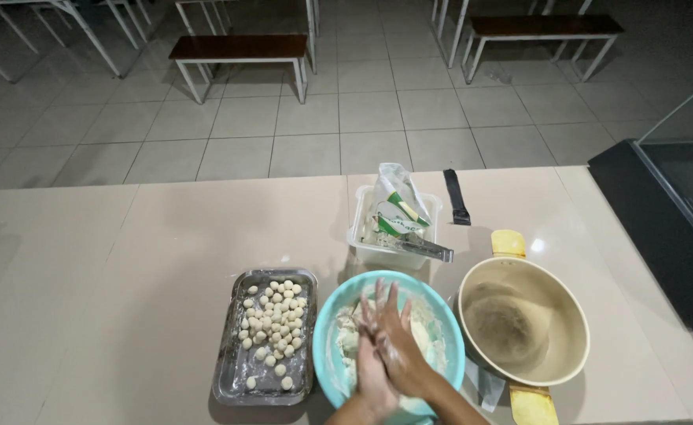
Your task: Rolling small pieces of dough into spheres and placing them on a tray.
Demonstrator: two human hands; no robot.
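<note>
Where the view begins, at the near edge of the desk (165, 236), the two hands are pressed together palm to palm over a turquoise bowl (327, 330), both dusted white. The right hand (398, 342) lies on top with its fingers stretched out and slightly spread, and the left hand (372, 370) sits under and just beside it, fingers also extended. Whether a bit of dough is caught between the palms I cannot tell, since the hands cover one another. In the bowl, around and beneath the hands, lies pale, crumbly dough (345, 340).

Just left of the bowl rests a rectangular metal tray (232, 378), floured on its bottom and carrying many small dough balls (274, 327), clustered mostly in its far half with a few strays near the front. Just right of the bowl stands a beige pot (555, 346) with yellow handles at its near and far sides; its inside looks dull and dusty.

Beyond the bowl sits a clear plastic container (358, 228) holding an upright, partly crumpled plastic bag (398, 208) with a green and white label, and metal tongs (429, 250) rest along the container's front edge. A black flat tool (457, 197) lies on the desk just beyond and to the right.

Past the desk stretches a tiled floor (378, 118), with two wooden benches (240, 49) on white metal legs well apart at the far side.
</note>
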